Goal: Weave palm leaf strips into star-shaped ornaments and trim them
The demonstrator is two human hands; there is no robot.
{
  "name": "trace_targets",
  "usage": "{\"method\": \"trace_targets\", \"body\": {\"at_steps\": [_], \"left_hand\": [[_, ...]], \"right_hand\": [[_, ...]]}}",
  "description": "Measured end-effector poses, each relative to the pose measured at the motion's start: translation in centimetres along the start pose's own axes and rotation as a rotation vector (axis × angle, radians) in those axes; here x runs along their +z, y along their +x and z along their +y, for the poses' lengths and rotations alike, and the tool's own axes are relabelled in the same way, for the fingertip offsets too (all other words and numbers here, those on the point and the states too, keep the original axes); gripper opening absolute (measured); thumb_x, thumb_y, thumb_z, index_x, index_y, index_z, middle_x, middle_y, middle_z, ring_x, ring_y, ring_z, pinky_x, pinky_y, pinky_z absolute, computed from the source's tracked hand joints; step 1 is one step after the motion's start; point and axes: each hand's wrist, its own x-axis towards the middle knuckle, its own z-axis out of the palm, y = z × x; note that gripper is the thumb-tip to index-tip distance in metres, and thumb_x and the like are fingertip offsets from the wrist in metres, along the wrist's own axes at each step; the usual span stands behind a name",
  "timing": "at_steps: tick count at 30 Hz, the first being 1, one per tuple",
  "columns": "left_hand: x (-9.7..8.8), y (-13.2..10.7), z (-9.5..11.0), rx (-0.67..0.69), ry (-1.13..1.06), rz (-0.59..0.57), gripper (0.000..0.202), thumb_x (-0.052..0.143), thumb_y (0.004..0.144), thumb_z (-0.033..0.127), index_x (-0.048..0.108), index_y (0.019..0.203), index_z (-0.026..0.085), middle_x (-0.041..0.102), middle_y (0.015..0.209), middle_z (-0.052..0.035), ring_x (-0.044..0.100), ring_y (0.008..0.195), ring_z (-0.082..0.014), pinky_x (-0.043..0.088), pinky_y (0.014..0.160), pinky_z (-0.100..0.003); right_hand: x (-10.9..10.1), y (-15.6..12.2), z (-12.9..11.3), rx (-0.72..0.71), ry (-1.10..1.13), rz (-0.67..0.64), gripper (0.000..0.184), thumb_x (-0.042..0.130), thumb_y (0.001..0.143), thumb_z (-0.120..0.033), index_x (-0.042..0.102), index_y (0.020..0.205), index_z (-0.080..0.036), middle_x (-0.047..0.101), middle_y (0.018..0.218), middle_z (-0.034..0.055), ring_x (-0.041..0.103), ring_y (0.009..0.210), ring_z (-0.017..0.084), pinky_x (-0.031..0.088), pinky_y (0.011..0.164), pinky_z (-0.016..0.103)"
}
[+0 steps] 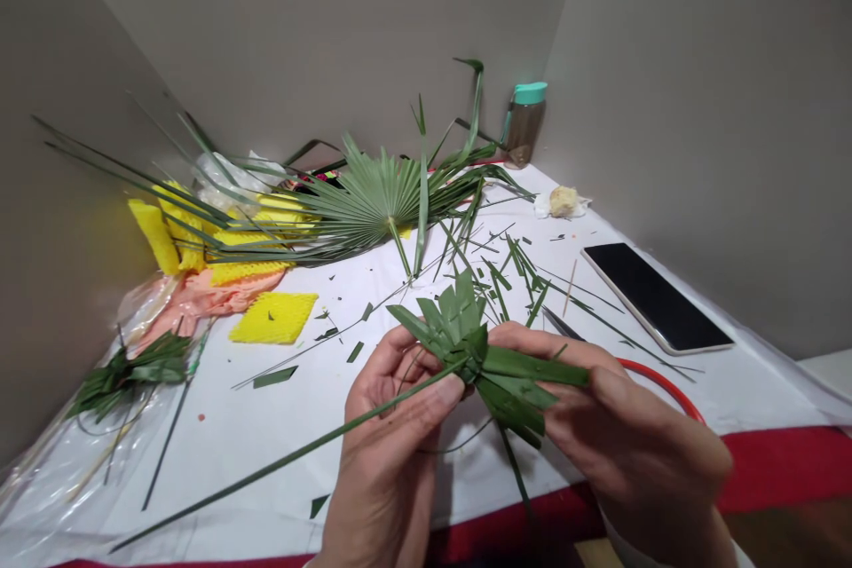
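Above the table's near edge I hold a woven palm-leaf piece, with pointed leaf tips fanned at the top and a small folded knot in the middle. My left hand pinches it near the knot with thumb and fingers. A long thin green strip slants from the knot down to the left. On the other side, the fingers of my right hand close on the broad leaf strips that stick out of it. Scissors with a red handle lie partly hidden behind my right hand.
A fan palm leaf and yellow foam netting lie at the back and left. Another palm-leaf piece rests on the left. Leaf scraps scatter mid-table. At right are a phone and a teal-lidded bottle.
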Motion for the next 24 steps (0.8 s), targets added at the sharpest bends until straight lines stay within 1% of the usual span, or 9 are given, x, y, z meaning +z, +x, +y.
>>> {"method": "trace_targets", "body": {"at_steps": [2,4,6,8,9,10,12,18,24], "left_hand": [[0.1,-0.2,0.2,-0.001,0.011,0.007,0.024,0.081,0.071,0.008,0.079,0.09,0.022,0.079,0.087,-0.0011,0.071,0.084,-0.0118,0.055,0.078,-0.017],[0.2,-0.3,0.3,-0.003,0.034,0.013,0.024,0.082,0.071,0.009,0.079,0.091,0.022,0.079,0.088,-0.0021,0.071,0.084,-0.0137,0.056,0.079,-0.02],[0.2,-0.4,0.4,-0.012,0.05,0.019,0.023,0.082,0.071,0.01,0.079,0.091,0.022,0.079,0.09,-0.0026,0.071,0.085,-0.0149,0.056,0.08,-0.022],[0.2,-0.5,0.3,-0.025,0.059,0.01,0.024,0.082,0.071,0.01,0.078,0.091,0.022,0.079,0.091,-0.0025,0.071,0.085,-0.0151,0.056,0.082,-0.023],[0.1,-0.5,0.3,-0.034,0.063,0.0,0.024,0.082,0.071,0.011,0.078,0.092,0.022,0.079,0.09,-0.0023,0.072,0.084,-0.0151,0.055,0.083,-0.023],[0.1,-0.5,0.2,-0.045,0.065,-0.008,0.024,0.082,0.071,0.011,0.078,0.092,0.022,0.078,0.091,-0.0022,0.071,0.084,-0.0149,0.055,0.084,-0.023],[0.1,-0.6,0.0,-0.062,0.055,-0.018,0.024,0.082,0.07,0.01,0.078,0.092,0.021,0.078,0.09,-0.0017,0.071,0.082,-0.0141,0.055,0.083,-0.023],[0.2,-0.6,0.1,-0.068,0.012,-0.011,0.027,0.083,0.067,0.006,0.078,0.089,0.02,0.078,0.09,-0.0025,0.072,0.086,-0.0157,0.056,0.081,-0.023],[-0.1,-0.6,0.1,-0.113,-0.082,-0.054,0.025,0.08,0.071,0.003,0.079,0.085,0.023,0.078,0.087,0.0012,0.071,0.081,-0.0111,0.055,0.077,-0.017]], "right_hand": [[-0.5,0.3,0.1,0.025,0.077,-0.014,0.045,0.068,0.081,-0.055,0.082,0.099,-0.016,0.077,0.092,0.0124,0.072,0.078,0.025,0.054,0.09,0.041],[-0.9,0.7,0.5,0.015,0.08,0.002,0.049,0.061,0.086,-0.061,0.082,0.096,-0.018,0.077,0.088,0.0116,0.072,0.079,0.024,0.057,0.081,0.036],[-1.2,1.0,0.9,0.004,0.015,0.039,0.038,0.063,0.089,-0.056,0.082,0.09,-0.023,0.076,0.083,0.0064,0.071,0.076,0.019,0.057,0.072,0.027],[-1.1,1.0,1.3,-0.013,-0.07,0.058,0.017,0.075,0.085,-0.041,0.08,0.087,-0.025,0.075,0.081,0.0025,0.069,0.072,0.016,0.056,0.068,0.022],[-1.0,1.0,1.4,-0.019,-0.107,0.053,0.011,0.081,0.08,-0.033,0.08,0.087,-0.025,0.075,0.081,0.0018,0.069,0.071,0.016,0.056,0.068,0.021],[-0.8,0.9,1.4,-0.024,-0.137,0.043,0.013,0.084,0.076,-0.027,0.079,0.087,-0.024,0.074,0.081,0.0015,0.068,0.071,0.016,0.055,0.068,0.021],[-0.4,0.7,1.5,-0.054,-0.192,0.025,0.014,0.086,0.074,-0.024,0.078,0.085,-0.024,0.072,0.08,0.0005,0.066,0.071,0.015,0.055,0.067,0.021],[0.0,0.9,1.4,-0.162,-0.303,-0.015,0.008,0.082,0.078,-0.027,0.075,0.082,-0.025,0.065,0.082,-0.001,0.06,0.075,0.015,0.051,0.069,0.023],[0.0,1.0,1.5,-0.219,-0.419,-0.086,0.005,0.075,0.086,-0.027,0.07,0.085,-0.027,0.06,0.084,-0.0028,0.056,0.078,0.015,0.048,0.072,0.024]]}}
